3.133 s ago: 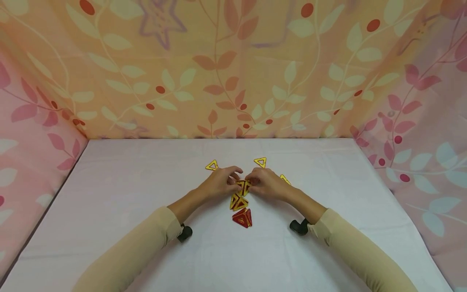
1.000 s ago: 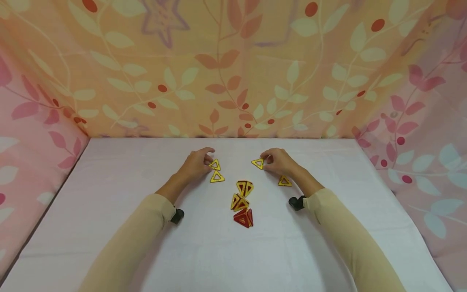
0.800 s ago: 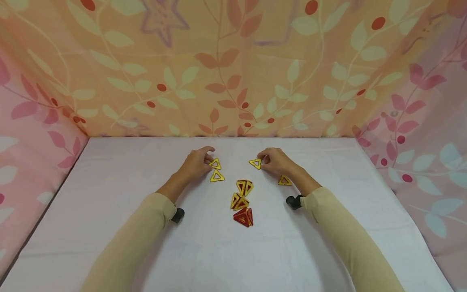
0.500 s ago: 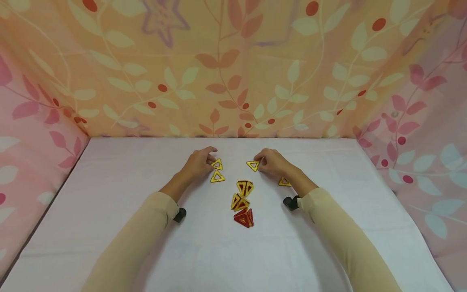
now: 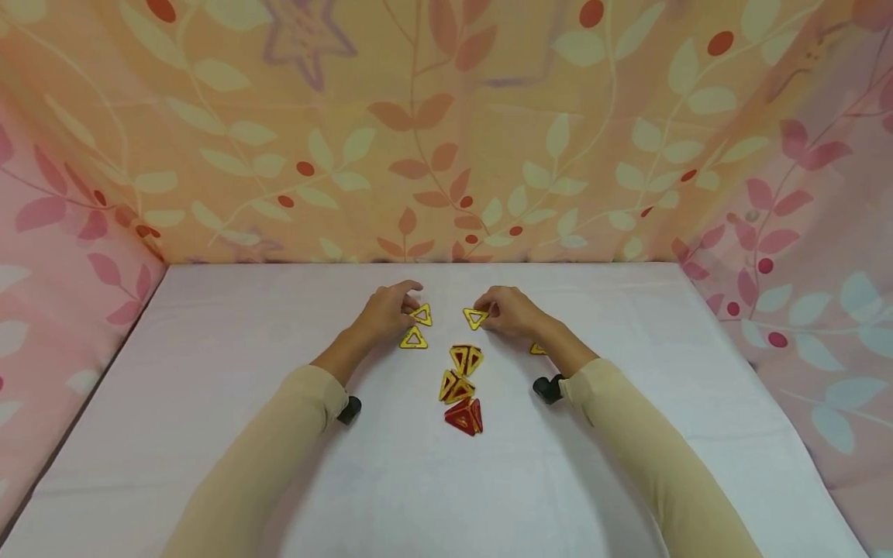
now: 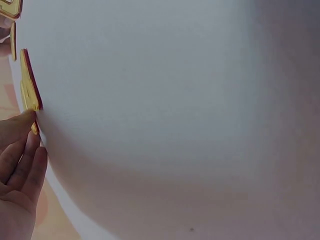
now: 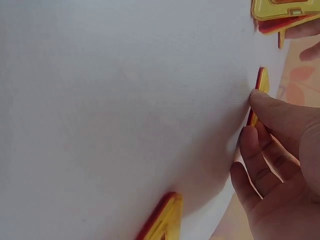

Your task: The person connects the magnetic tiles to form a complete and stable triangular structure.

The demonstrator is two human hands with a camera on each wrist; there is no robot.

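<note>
In the head view my left hand [image 5: 391,308] pinches the left corner of a yellow triangular frame tile [image 5: 422,314]. Its thumb and fingertips [image 6: 31,120] meet on that tile's end in the left wrist view. Across from it, my right hand [image 5: 515,310] pinches a second yellow triangular tile [image 5: 476,318] by its right corner; thumb and fingers grip it in the right wrist view, where its edge looks red. A gap separates the two tiles. One more yellow triangle [image 5: 414,339] lies just below the left hand, and another [image 5: 538,349] is partly hidden under the right wrist.
Between and nearer than the hands, three joined clusters of triangles form a column: two yellow-and-red ones [image 5: 466,359] [image 5: 457,386] and a red one [image 5: 464,417]. White cloth covers the table [image 5: 293,310]. A floral curtain [image 5: 349,155] stands at its back edge.
My hands have left the clusters for the yellow tiles behind them. Over the last second the right hand has slid its tile left, and the left hand has shifted its tile slightly right.
</note>
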